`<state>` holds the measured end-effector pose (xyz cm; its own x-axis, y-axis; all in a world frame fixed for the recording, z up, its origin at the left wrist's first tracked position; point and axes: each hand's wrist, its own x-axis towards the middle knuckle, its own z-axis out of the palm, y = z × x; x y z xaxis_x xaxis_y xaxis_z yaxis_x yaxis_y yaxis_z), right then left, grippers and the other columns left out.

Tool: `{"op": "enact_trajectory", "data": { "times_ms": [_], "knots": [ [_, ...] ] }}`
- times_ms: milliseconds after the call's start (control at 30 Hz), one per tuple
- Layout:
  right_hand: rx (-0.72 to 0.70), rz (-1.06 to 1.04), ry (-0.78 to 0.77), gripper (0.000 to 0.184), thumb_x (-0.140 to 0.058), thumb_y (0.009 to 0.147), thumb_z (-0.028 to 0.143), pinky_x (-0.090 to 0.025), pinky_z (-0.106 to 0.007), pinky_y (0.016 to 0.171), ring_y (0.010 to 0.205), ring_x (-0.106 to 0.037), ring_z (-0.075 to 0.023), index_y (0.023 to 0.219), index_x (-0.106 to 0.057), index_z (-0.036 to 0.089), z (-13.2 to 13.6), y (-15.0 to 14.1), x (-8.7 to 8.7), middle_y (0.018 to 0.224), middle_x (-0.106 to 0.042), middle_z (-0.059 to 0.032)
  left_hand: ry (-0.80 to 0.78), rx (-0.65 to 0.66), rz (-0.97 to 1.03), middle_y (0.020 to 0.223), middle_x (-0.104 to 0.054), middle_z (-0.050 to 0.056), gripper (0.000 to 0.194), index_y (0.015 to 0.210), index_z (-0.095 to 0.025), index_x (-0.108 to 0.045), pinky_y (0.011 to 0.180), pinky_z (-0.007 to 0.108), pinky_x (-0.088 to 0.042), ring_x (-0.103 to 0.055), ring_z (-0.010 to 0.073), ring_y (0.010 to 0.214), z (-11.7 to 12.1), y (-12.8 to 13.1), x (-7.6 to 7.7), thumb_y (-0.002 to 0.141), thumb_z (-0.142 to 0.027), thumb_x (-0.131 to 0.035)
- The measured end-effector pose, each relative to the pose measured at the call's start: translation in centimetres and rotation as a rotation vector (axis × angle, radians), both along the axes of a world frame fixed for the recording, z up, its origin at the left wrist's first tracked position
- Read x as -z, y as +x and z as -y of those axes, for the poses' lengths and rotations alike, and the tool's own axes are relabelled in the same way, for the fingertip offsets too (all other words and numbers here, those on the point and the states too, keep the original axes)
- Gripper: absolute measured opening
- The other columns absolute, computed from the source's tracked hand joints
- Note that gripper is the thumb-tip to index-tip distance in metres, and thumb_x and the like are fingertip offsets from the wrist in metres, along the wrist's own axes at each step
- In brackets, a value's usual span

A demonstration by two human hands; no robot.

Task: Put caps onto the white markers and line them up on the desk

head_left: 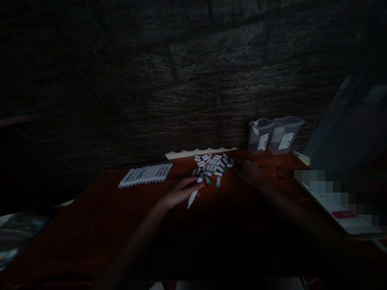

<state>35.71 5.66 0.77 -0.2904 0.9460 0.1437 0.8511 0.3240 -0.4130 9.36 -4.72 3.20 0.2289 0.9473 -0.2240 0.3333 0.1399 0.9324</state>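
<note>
Between the fingers of my left hand (180, 191) is a white marker (193, 196), tilted, its dark end pointing toward a loose pile of marker caps (213, 164). The caps are white with coloured ends, several of them green or blue. My right hand (248, 170) is at the right edge of this pile, close to the outermost caps; its fingers are dark, and whether they hold anything is not visible. To the left, a row of white markers (146, 175) lies side by side on the brown table (121, 217).
Two clear plastic containers (260, 137) with labels stand at the back right. A pale wavy-edged strip (193, 153) lies along the wall behind the caps. The dark textured wall (193, 80) closes off the back. A white flat object (341, 217) is at the right.
</note>
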Motion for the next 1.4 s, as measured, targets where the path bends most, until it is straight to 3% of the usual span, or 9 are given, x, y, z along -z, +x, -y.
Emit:
{"op": "enact_trajectory", "data": {
  "times_ms": [200,300,500,667,933,1167,1400],
  "knots": [
    [0.044,-0.005,0.024,0.047,-0.053,0.088,0.035,-0.050,-0.033,0.086,0.105,-0.065,-0.0261,0.133,-0.054,0.023,-0.1,0.0,0.0,0.128,-0.063,-0.0109,-0.053,-0.045,0.012,0.072,-0.060,0.000,0.044,0.101,-0.015,-0.067,0.061,0.022,-0.037,-0.053,0.0113,0.066,0.3,0.4,-0.4,0.077,-0.052,-0.067],
    [-0.010,0.005,0.064,0.053,-0.050,0.090,0.036,-0.050,-0.036,0.089,0.110,-0.064,-0.0267,0.142,-0.046,0.027,-0.1,0.1,0.0,0.136,-0.058,-0.0094,-0.048,-0.044,0.015,0.072,-0.060,0.000,0.041,0.099,-0.015,-0.067,0.061,0.021,-0.036,-0.054,0.0113,0.067,0.3,0.4,-0.5,0.078,-0.050,-0.067],
    [-0.056,0.093,0.016,0.038,-0.045,0.093,0.038,-0.051,-0.040,0.089,0.106,-0.066,-0.0271,0.126,-0.063,0.031,-0.1,0.1,0.0,0.126,-0.066,-0.0059,-0.062,-0.038,-0.002,0.075,-0.060,0.000,0.045,0.102,-0.015,-0.066,0.057,0.021,-0.033,-0.053,0.0111,0.066,0.0,0.1,-0.1,0.079,-0.053,-0.065],
    [-0.026,0.028,0.025,0.036,-0.049,0.091,0.032,-0.051,-0.035,0.088,0.103,-0.067,-0.0238,0.124,-0.063,0.029,0.0,0.1,-0.1,0.119,-0.070,-0.0059,-0.080,-0.041,0.010,0.070,-0.060,-0.001,0.047,0.102,-0.015,-0.065,0.051,0.019,-0.026,-0.050,0.0088,0.060,0.1,0.1,-0.3,0.078,-0.055,-0.066],
    [-0.041,0.014,0.026,0.047,-0.054,0.089,0.046,-0.050,-0.034,0.086,0.102,-0.067,-0.0256,0.130,-0.058,0.022,0.4,0.2,-0.2,0.121,-0.067,-0.0122,-0.065,-0.067,0.063,0.067,-0.059,-0.001,0.052,0.100,-0.012,-0.065,0.047,0.020,-0.023,-0.045,0.0069,0.052,0.0,-0.1,-0.1,0.074,-0.057,-0.069],
    [-0.081,0.037,0.039,0.039,-0.049,0.092,0.033,-0.049,-0.035,0.092,0.108,-0.065,-0.0243,0.128,-0.060,0.024,0.3,0.2,0.2,0.122,-0.068,-0.0092,-0.064,-0.048,0.102,0.068,-0.060,0.000,0.051,0.102,-0.011,-0.066,0.045,0.020,-0.021,-0.042,0.0052,0.050,-0.3,-0.6,0.3,0.076,-0.054,-0.070],
    [-0.038,-0.061,0.053,0.040,-0.053,0.090,0.035,-0.051,-0.036,0.090,0.105,-0.067,-0.0248,0.128,-0.061,0.024,0.1,0.2,0.6,0.122,-0.068,-0.0086,-0.112,-0.139,0.167,0.075,-0.063,0.002,0.047,0.098,-0.014,-0.066,0.051,0.019,-0.029,-0.055,0.0090,0.063,-0.5,-0.8,0.8,0.070,-0.051,-0.076]
  ]
}}
